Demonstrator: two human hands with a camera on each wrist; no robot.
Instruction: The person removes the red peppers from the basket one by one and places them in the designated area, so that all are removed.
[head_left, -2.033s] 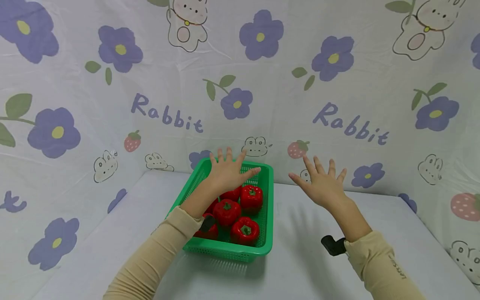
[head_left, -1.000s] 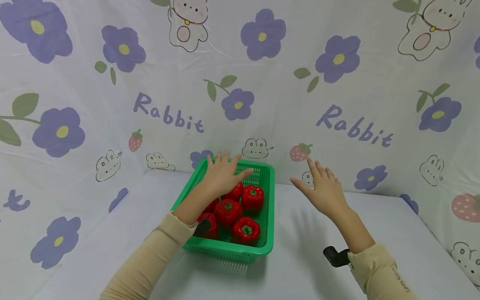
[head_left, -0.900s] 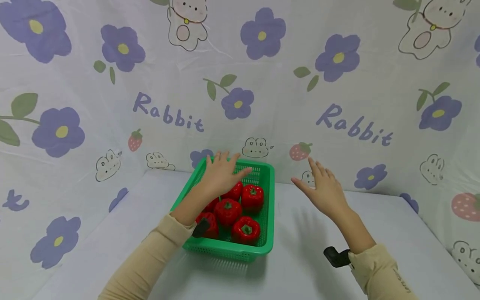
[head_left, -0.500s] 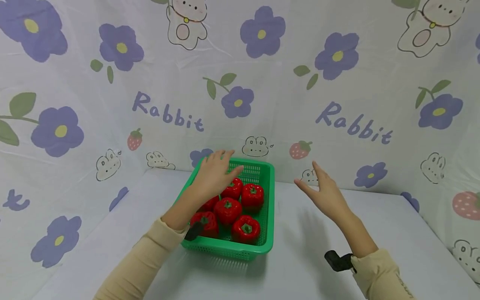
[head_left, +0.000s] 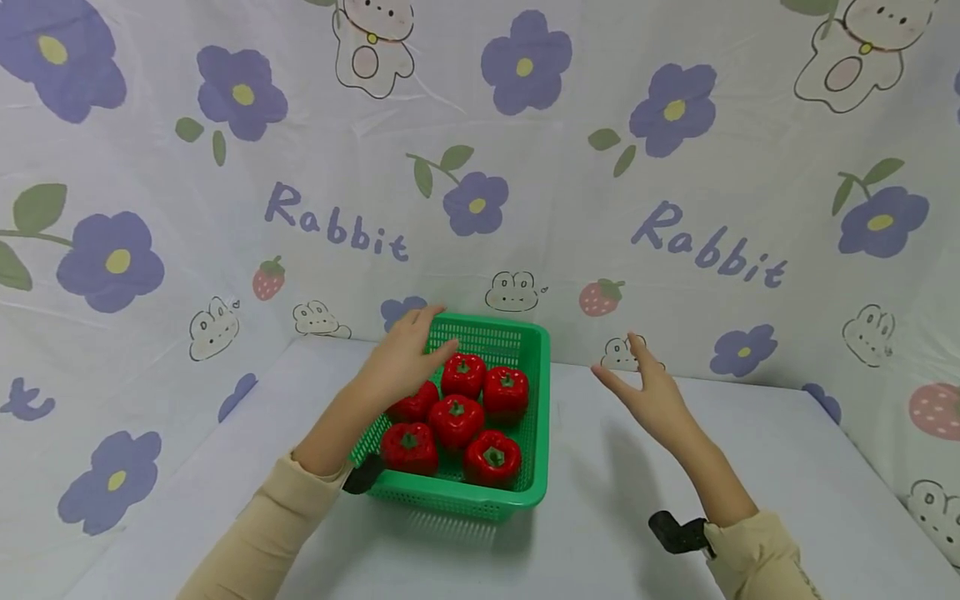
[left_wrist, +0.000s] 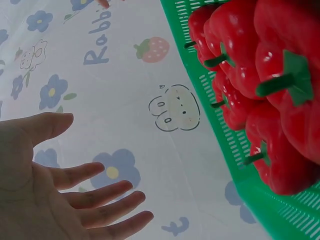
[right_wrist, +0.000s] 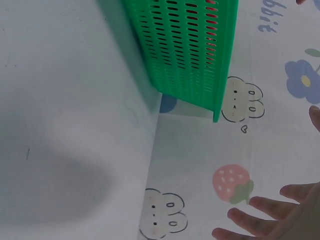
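Note:
A green plastic basket (head_left: 534, 467) stands on the table near the back wall and holds several red bell peppers (head_left: 454, 419). My left hand (head_left: 403, 360) hovers over the basket's left rear corner, fingers relaxed and holding nothing; the left wrist view shows its spread fingers (left_wrist: 95, 200) beside the basket's rim (left_wrist: 220, 145) and the peppers (left_wrist: 280, 85). My right hand (head_left: 647, 392) floats to the right of the basket, fingers extended, empty. The right wrist view shows the basket's perforated side (right_wrist: 190, 50) and my fingertips (right_wrist: 250, 220).
A light cloth printed with purple flowers, rabbits and strawberries covers the table (head_left: 615, 533) and the walls (head_left: 525, 167) behind and on both sides. A black wrist strap part (head_left: 675, 532) shows at my right sleeve.
Both hands have drawn back and lowered. The left hand slid from over the basket's middle to its left rear corner, uncovering more peppers. The right hand's fingers have come closer together.

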